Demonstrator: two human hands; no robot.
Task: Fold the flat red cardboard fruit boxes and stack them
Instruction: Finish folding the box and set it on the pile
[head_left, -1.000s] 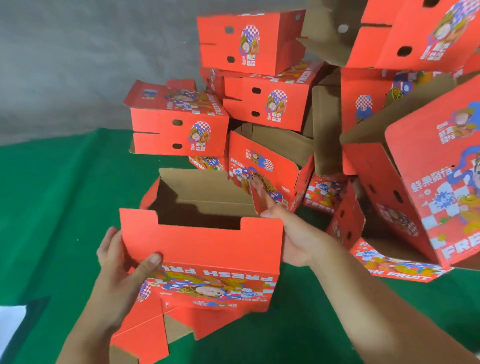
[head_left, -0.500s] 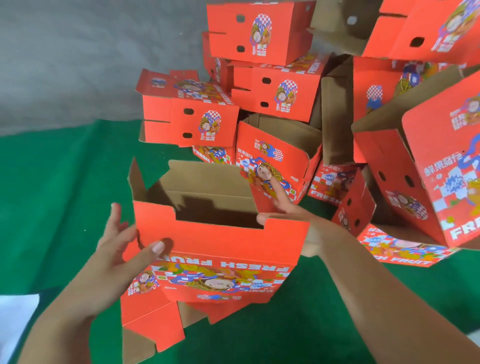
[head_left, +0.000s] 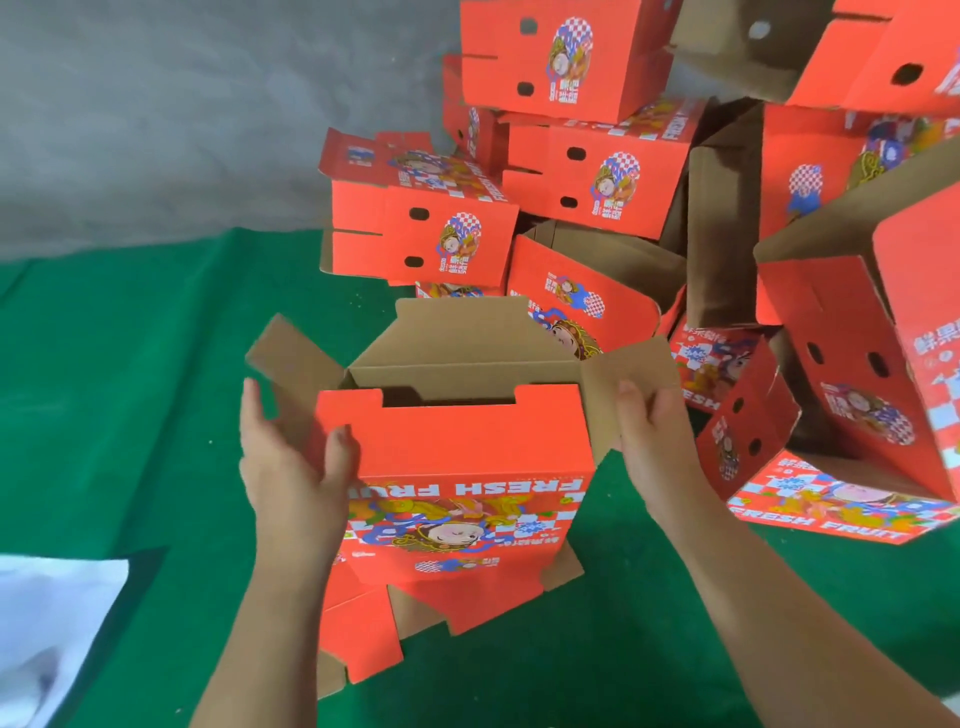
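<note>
Half-folded red printed cardboard fruit box (head_left: 457, 467) sits between both hands, top flaps open. Left hand (head_left: 291, 457) grips its L edge, thumb on the front. Right hand (head_left: 649, 426) pinches the brown R flap (head_left: 623, 379). Beyond the fingertips: pile of folded red boxes (head_left: 571, 171) on green cloth (head_left: 130, 389).

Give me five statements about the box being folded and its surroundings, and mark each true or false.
1. The box in hand is open at the top, showing its brown inside. True.
2. The left hand is on the box's left side, thumb on the red front panel. True.
3. The right hand rests flat on the green cloth. False: it holds the brown flap at the box's right end.
4. The pile of folded boxes stands behind and to the right of the box in hand. True.
5. The surface is covered with a blue cloth. False: the cloth is green.
</note>
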